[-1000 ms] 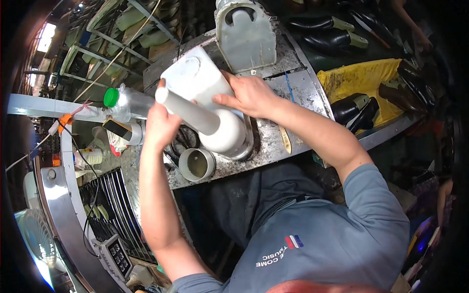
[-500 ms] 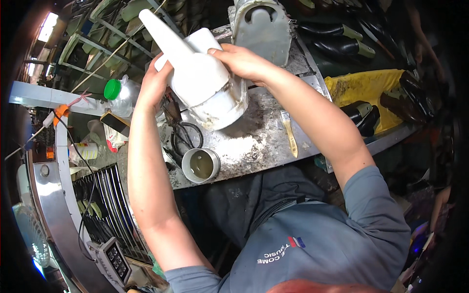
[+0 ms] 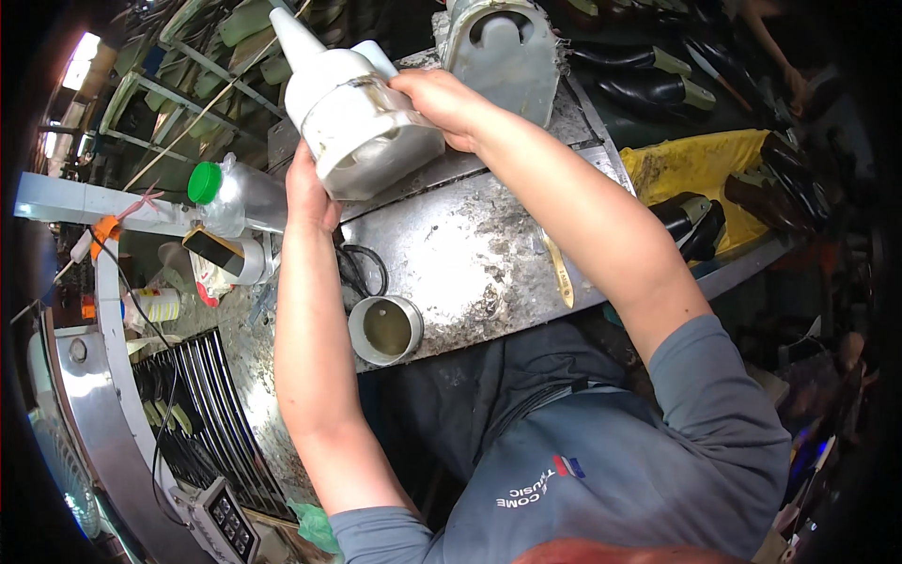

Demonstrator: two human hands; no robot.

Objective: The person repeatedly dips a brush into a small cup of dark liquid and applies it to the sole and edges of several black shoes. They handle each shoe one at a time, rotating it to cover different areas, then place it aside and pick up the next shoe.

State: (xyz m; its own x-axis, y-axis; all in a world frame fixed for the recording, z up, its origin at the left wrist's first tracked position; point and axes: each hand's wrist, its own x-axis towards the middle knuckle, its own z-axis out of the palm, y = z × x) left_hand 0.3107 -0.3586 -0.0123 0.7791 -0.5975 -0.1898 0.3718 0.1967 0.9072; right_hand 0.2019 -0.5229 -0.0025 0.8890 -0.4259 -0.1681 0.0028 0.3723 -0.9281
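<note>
Above the far left of the workbench [image 3: 451, 254] I hold a white plastic jug [image 3: 362, 117] with a long tapering spout. Its spout points up and away to the left, and its wide, stained end is tilted toward me. My left hand [image 3: 311, 195] grips it from the left and below, with the fingers partly hidden. My right hand [image 3: 443, 105] clasps its upper right side. A cup [image 3: 410, 344] with murky liquid in it stands at the bench's near edge. To the right lies a paintbrush [image 3: 562, 274] with a wooden handle.
A grey container [image 3: 507, 80] with a rounded opening stands at the back. Left are a clear jar with a green lid [image 3: 204, 182], a black cable [image 3: 378, 268] and a metal grille [image 3: 221, 404]. Black shoes [image 3: 648, 89] and a yellow-lined tray [image 3: 695, 155] are right; another person's arm [image 3: 780, 52] shows beyond.
The jug has moved up and slightly left, and its wide end has turned further toward me. Both my hands have moved with it.
</note>
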